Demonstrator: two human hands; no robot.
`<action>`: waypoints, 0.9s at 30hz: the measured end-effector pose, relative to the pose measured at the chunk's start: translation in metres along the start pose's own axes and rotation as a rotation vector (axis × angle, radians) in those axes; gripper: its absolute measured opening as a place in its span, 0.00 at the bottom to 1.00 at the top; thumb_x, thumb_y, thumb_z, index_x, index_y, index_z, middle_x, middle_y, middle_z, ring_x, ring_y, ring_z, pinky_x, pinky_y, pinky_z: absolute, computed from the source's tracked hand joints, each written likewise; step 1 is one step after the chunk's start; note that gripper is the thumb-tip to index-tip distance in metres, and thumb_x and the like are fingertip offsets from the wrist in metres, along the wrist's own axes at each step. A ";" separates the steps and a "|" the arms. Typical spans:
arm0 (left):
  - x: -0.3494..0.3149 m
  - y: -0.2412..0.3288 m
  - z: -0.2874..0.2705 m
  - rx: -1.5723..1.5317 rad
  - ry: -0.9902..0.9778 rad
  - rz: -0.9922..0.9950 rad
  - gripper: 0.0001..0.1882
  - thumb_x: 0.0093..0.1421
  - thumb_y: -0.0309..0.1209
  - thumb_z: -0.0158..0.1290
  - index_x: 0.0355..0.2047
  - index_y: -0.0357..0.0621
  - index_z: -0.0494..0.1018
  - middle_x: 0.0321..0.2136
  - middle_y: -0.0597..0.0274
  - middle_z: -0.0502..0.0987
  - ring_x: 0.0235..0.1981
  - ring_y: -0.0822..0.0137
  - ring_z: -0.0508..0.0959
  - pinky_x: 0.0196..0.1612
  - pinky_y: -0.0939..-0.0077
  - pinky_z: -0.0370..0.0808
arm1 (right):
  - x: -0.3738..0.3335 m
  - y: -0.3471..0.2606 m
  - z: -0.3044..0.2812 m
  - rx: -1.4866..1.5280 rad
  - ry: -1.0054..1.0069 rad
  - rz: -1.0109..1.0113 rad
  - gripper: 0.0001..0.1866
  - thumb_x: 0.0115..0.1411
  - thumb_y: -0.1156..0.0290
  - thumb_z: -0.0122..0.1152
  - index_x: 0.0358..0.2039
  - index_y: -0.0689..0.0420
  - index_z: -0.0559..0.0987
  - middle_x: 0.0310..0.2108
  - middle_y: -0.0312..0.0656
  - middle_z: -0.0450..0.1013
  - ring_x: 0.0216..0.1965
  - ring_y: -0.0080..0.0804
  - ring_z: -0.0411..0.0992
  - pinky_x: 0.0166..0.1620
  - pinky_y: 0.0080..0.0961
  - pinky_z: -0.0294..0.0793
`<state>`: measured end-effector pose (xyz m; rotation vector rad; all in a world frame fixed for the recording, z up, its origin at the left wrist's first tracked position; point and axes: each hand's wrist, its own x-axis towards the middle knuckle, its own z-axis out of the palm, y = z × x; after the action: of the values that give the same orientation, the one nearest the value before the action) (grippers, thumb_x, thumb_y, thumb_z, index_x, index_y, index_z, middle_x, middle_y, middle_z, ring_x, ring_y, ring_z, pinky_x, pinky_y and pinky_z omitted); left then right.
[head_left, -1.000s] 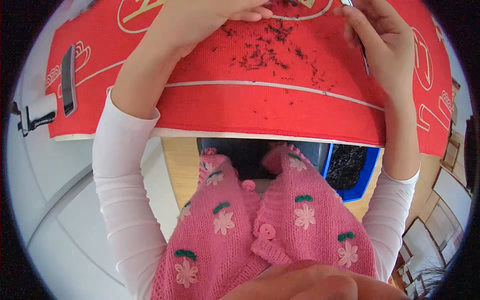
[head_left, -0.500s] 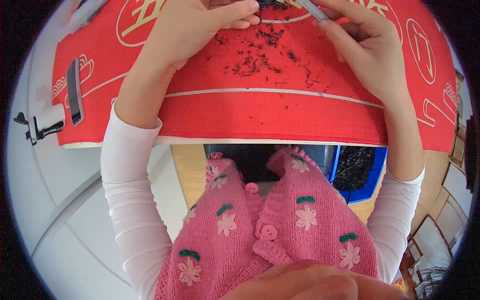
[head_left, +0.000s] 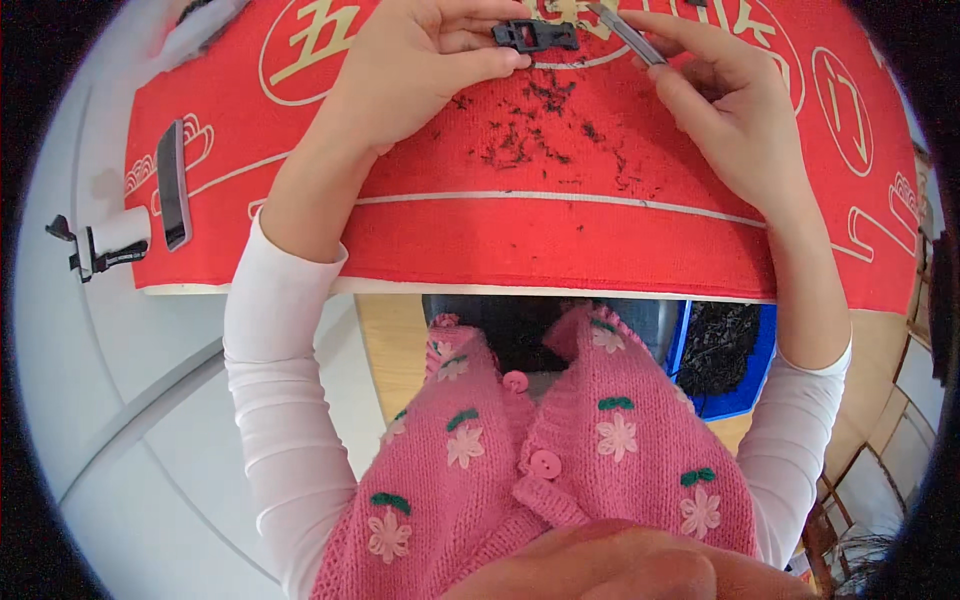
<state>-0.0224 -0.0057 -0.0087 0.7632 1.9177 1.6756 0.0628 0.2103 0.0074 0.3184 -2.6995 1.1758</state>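
Observation:
Between the thumb and fingers of my left hand (head_left: 405, 75) is a small black plastic part (head_left: 540, 37) that looks like a buckle, with openings through its body. My right hand (head_left: 735, 110) is closed around a slim grey utility knife (head_left: 632, 38), which points up and left. Its tip is just right of the black part and looks apart from it. Black plastic shavings (head_left: 530, 140) lie scattered on the red tablecloth (head_left: 560, 235) below both hands.
A phone (head_left: 174, 185) lies near the table's left edge, beside a white roll-shaped item with a black clip (head_left: 90, 250). Under the table's front edge, by my right knee, a blue bin (head_left: 763, 365) holds many black pieces. Chairs or frames (head_left: 880, 480) stand at the right.
The black part, mostly hidden before, now shows plainly in my left hand. The whole view has shifted slightly, with the table lower and further right. Both hands keep their hold.

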 end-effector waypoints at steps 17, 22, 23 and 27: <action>-0.002 0.014 0.005 0.011 0.046 -0.150 0.20 0.48 0.11 0.46 0.44 0.31 0.67 0.41 0.50 0.72 0.38 0.69 0.74 0.40 0.87 0.70 | -0.002 -0.010 -0.001 0.057 0.038 -0.090 0.22 0.49 0.84 0.48 0.46 0.54 0.73 0.24 0.33 0.70 0.17 0.15 0.56 0.20 0.08 0.54; -0.002 0.019 0.006 0.058 0.061 -0.187 0.19 0.49 0.12 0.47 0.43 0.31 0.67 0.39 0.51 0.73 0.36 0.71 0.74 0.39 0.87 0.70 | -0.003 -0.010 0.001 0.078 0.071 -0.075 0.22 0.49 0.84 0.48 0.46 0.54 0.73 0.26 0.33 0.70 0.17 0.14 0.56 0.19 0.08 0.54; -0.002 0.019 0.006 0.055 0.062 -0.185 0.19 0.49 0.13 0.47 0.43 0.31 0.67 0.39 0.51 0.73 0.35 0.71 0.74 0.39 0.88 0.70 | -0.003 -0.011 0.001 0.078 0.068 -0.065 0.22 0.49 0.84 0.48 0.46 0.54 0.73 0.26 0.33 0.70 0.17 0.14 0.56 0.19 0.08 0.54; -0.002 0.017 0.006 0.047 0.065 -0.179 0.18 0.50 0.14 0.48 0.43 0.31 0.67 0.38 0.51 0.73 0.33 0.72 0.74 0.38 0.89 0.70 | -0.004 -0.013 0.000 0.078 0.058 -0.034 0.22 0.49 0.84 0.48 0.46 0.54 0.73 0.27 0.33 0.70 0.17 0.14 0.56 0.19 0.08 0.53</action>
<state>-0.0152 -0.0016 0.0073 0.5428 2.0116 1.5691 0.0701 0.2023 0.0158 0.3348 -2.5940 1.2624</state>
